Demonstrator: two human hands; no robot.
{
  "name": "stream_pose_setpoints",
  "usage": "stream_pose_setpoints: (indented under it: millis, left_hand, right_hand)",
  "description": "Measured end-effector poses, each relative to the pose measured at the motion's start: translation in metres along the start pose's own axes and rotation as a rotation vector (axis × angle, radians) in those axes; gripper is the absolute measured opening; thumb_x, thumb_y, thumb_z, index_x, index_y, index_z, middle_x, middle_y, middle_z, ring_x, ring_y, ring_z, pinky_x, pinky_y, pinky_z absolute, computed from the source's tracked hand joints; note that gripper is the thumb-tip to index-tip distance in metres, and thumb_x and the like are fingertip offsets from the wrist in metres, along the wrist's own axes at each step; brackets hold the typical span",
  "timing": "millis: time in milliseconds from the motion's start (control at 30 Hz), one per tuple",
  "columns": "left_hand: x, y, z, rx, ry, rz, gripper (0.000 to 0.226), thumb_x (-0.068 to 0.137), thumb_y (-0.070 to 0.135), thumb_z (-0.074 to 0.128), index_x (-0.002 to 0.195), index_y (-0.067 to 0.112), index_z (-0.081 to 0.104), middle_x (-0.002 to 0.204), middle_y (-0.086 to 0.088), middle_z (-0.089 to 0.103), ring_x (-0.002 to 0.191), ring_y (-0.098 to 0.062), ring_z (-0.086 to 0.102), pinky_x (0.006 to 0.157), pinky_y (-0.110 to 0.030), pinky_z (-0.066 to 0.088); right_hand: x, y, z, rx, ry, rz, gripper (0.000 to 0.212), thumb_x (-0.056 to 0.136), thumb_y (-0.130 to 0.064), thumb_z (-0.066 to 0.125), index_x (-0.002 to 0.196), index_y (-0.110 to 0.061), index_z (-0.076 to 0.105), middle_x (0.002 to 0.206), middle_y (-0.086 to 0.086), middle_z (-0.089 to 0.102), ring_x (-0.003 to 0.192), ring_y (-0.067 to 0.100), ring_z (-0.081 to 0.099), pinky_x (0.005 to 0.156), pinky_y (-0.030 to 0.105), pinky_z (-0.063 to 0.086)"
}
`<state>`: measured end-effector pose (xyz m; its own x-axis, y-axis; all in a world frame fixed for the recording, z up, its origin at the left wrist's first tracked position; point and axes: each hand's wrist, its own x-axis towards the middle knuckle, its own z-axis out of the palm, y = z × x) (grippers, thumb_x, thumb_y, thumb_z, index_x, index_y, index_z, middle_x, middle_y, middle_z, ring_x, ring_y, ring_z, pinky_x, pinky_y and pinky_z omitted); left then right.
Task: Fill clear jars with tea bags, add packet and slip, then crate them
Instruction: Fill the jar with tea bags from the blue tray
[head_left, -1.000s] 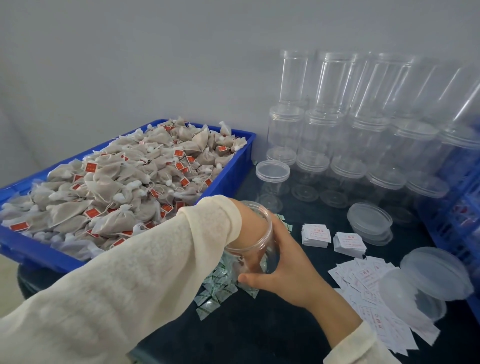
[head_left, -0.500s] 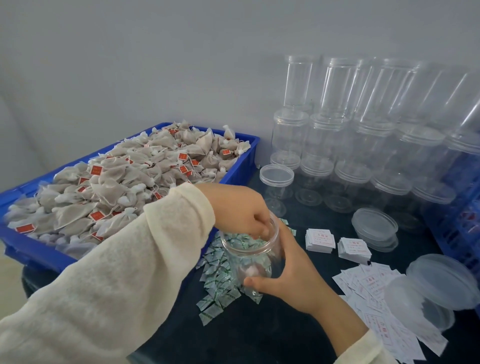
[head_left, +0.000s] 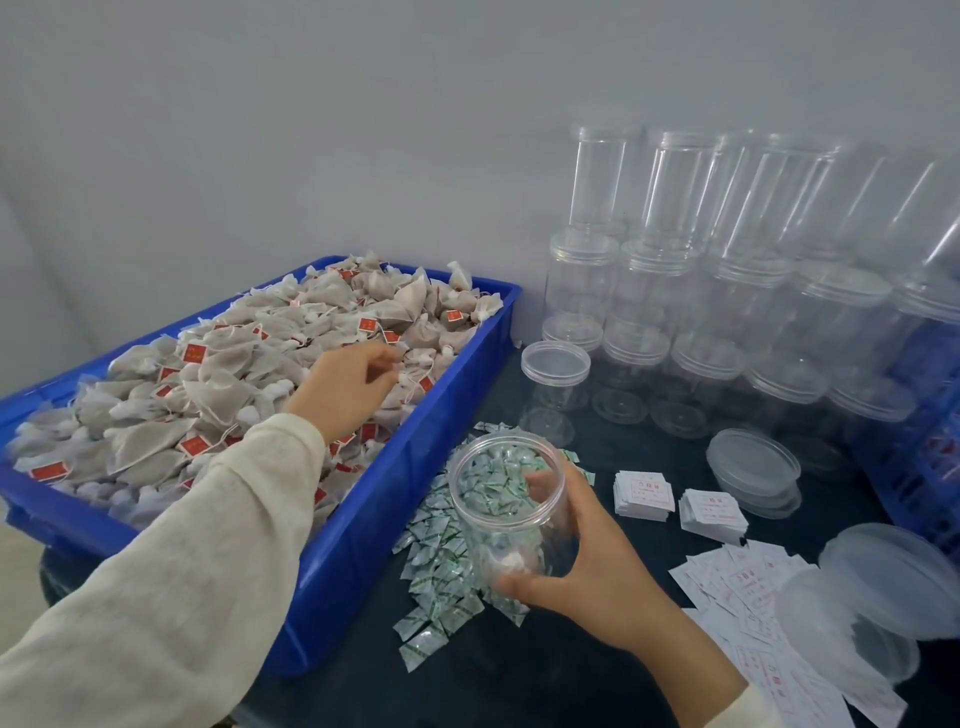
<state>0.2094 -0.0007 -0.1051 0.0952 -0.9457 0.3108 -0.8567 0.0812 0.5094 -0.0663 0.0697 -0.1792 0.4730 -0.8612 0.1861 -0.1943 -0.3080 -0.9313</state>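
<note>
A: Fingers first. The left hand (head_left: 347, 387) hangs over the tea bags (head_left: 218, 384), fingers loosely curled, thumb and forefinger close together. A string seems to run by the fingertips, but I cannot tell whether they pinch anything.

B: And the bags themselves?

A: Heaped in the blue tray (head_left: 395, 499), which sits just left of the open jar (head_left: 506, 504). They look light and soft: mesh pouches with strings and red tags. The strings probably tangle, so I would take one by its body or tag, gently, rather than scoop.

B: The jar, then?

A: It stands tilted on the dark table, mouth toward the tray. The right hand (head_left: 597, 566) grips it, fingers round the far wall, thumb low on the near side. Something pale lies at its bottom; it is nearly empty.

B: How will it handle?

A: Thin clear plastic, I judge: light, smooth, a bit slippery, likely to flex if squeezed. Holding the lower wall steadies it.

B: Anything around it?

A: Small green-and-white packets (head_left: 441, 571) lie under and left of the jar. Right of it sit stacks of white slips (head_left: 644, 493), then loose lids (head_left: 753, 467). Behind the jar, lidded empty jars (head_left: 675, 312) stand stacked.
</note>
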Motion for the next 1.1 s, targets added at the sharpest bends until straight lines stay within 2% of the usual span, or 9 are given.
stream_pose_setpoints:
  millis: [133, 267, 367, 433, 700, 800, 900, 1033, 1100]
  left_hand:
    - [0.010, -0.028, 0.020, 0.222, -0.017, -0.018, 0.037, 0.092, 0.010, 0.056, 0.129, 0.015, 0.058, 0.127, -0.006, 0.062, 0.113, -0.022, 0.058, 0.097, -0.033, 0.044]
    - [0.020, -0.043, 0.034, 0.461, -0.187, -0.011, 0.046, 0.089, 0.009, 0.056, 0.134, 0.015, 0.050, 0.139, -0.006, 0.050, 0.126, -0.025, 0.047, 0.101, -0.041, 0.042]
    - [0.021, -0.051, 0.044, 0.696, -0.328, 0.023, 0.045, 0.091, 0.021, 0.054, 0.135, 0.019, 0.043, 0.142, -0.004, 0.042, 0.131, -0.023, 0.037, 0.103, -0.042, 0.039]
    - [0.021, -0.052, 0.049, 0.795, -0.347, -0.001, 0.044, 0.094, 0.028, 0.050, 0.136, 0.024, 0.040, 0.143, -0.002, 0.040, 0.136, -0.021, 0.032, 0.106, -0.041, 0.035]
    - [0.027, -0.039, 0.052, 0.933, -0.208, -0.009, 0.018, 0.091, 0.019, 0.052, 0.105, 0.023, 0.062, 0.112, 0.000, 0.066, 0.109, -0.020, 0.058, 0.093, -0.034, 0.041]
    - [0.024, -0.040, 0.048, 0.931, -0.173, -0.020, 0.012, 0.088, 0.019, 0.056, 0.098, 0.023, 0.061, 0.102, 0.001, 0.068, 0.100, -0.020, 0.063, 0.087, -0.033, 0.043]
    - [0.021, -0.042, 0.044, 0.838, -0.132, -0.051, 0.009, 0.089, 0.019, 0.055, 0.082, 0.023, 0.054, 0.093, -0.001, 0.067, 0.089, -0.022, 0.063, 0.075, -0.031, 0.045]
    - [0.019, -0.041, 0.039, 0.488, -0.120, -0.133, 0.020, 0.092, 0.022, 0.057, 0.074, 0.017, 0.051, 0.080, -0.004, 0.063, 0.075, -0.024, 0.061, 0.068, -0.031, 0.048]
    - [0.018, -0.038, 0.033, 0.297, -0.084, -0.175, 0.026, 0.091, 0.030, 0.061, 0.074, 0.013, 0.053, 0.075, -0.006, 0.060, 0.070, -0.024, 0.059, 0.066, -0.032, 0.050]
  right_hand:
    - [-0.002, 0.000, -0.002, -0.005, 0.000, 0.000, 0.098, 0.065, -0.027, 0.088, 0.125, -0.074, 0.026, 0.127, -0.041, 0.046, 0.120, -0.019, 0.042, 0.084, -0.003, 0.037]
    - [-0.005, 0.001, -0.004, -0.015, 0.010, 0.007, 0.099, 0.065, -0.027, 0.087, 0.128, -0.072, 0.026, 0.130, -0.040, 0.044, 0.123, -0.017, 0.041, 0.087, -0.004, 0.034]
    - [-0.007, 0.004, -0.005, -0.012, 0.005, 0.030, 0.102, 0.063, -0.031, 0.087, 0.137, -0.062, 0.024, 0.131, -0.039, 0.043, 0.124, -0.017, 0.040, 0.088, -0.004, 0.034]
    - [-0.007, 0.006, -0.006, -0.004, -0.002, 0.046, 0.104, 0.063, -0.032, 0.087, 0.141, -0.056, 0.023, 0.131, -0.040, 0.043, 0.124, -0.018, 0.040, 0.087, -0.003, 0.035]
    - [-0.009, 0.010, -0.007, -0.040, 0.032, 0.065, 0.111, 0.057, -0.051, 0.089, 0.141, -0.060, 0.018, 0.136, -0.040, 0.038, 0.127, -0.019, 0.036, 0.090, 0.003, 0.040]
    - [-0.010, 0.011, -0.009, -0.029, 0.037, 0.069, 0.110, 0.058, -0.047, 0.089, 0.142, -0.059, 0.019, 0.138, -0.039, 0.038, 0.128, -0.017, 0.036, 0.097, 0.010, 0.041]
    - [-0.012, 0.013, -0.009, 0.003, 0.041, 0.066, 0.106, 0.060, -0.041, 0.090, 0.139, -0.060, 0.022, 0.135, -0.038, 0.041, 0.128, -0.015, 0.038, 0.094, 0.003, 0.038]
    - [-0.014, 0.011, -0.008, 0.002, 0.052, 0.074, 0.105, 0.058, -0.039, 0.091, 0.131, -0.072, 0.022, 0.132, -0.041, 0.041, 0.125, -0.019, 0.038, 0.091, -0.001, 0.036]
    - [-0.014, 0.010, -0.008, 0.006, 0.045, 0.063, 0.106, 0.059, -0.036, 0.091, 0.134, -0.068, 0.023, 0.132, -0.040, 0.042, 0.124, -0.019, 0.039, 0.089, -0.002, 0.036]
